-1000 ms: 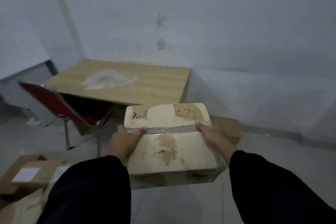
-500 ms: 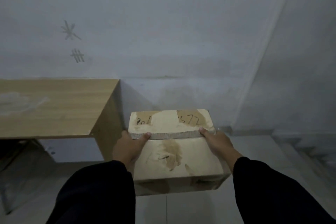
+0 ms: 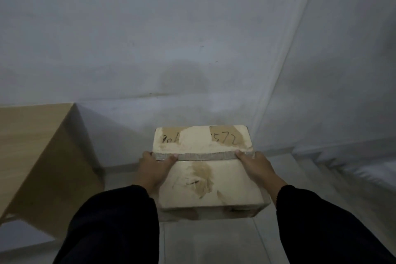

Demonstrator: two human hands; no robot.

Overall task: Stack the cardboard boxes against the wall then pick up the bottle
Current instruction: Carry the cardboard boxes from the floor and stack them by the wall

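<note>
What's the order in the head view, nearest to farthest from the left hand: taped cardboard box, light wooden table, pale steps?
1. Taped cardboard box: held by the left hand, at its left edge.
2. Light wooden table: to the left.
3. Pale steps: far right, beyond the box.

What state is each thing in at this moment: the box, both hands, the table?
Box: closed, taped across the top, held off the floor, facing the wall.
Left hand: grips the box's left side, thumb on top.
Right hand: grips the box's right side, thumb on top.
Table: standing by the wall, left of the box, apart from it.
</note>
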